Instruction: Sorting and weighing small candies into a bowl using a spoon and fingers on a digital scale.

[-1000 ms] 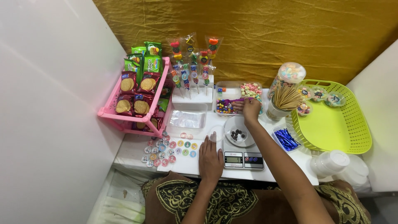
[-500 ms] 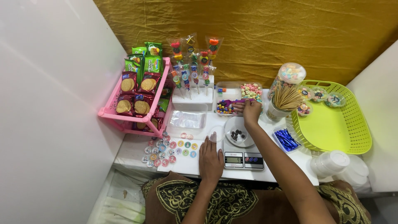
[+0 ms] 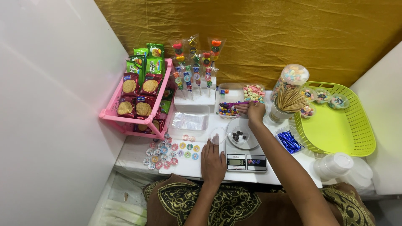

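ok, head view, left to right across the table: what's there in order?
Pink basket of biscuit packs → round stickers → left hand → digital scale → blue twist ties → green tray. The right hand sits further back, at the candy box, so it's left out of the order.

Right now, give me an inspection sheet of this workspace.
Surface: white table, crowded.
Job's things: kitchen scale; its dish holds a few dark candies; tray of coloured candies.
Clutter: pink basket of biscuit packs, round stickers, green basket, wooden skewers.
Hands: left hand flat on the table; right hand over the candy tray.
Cables: nothing seen.
Surroundings: golden curtain, white walls.
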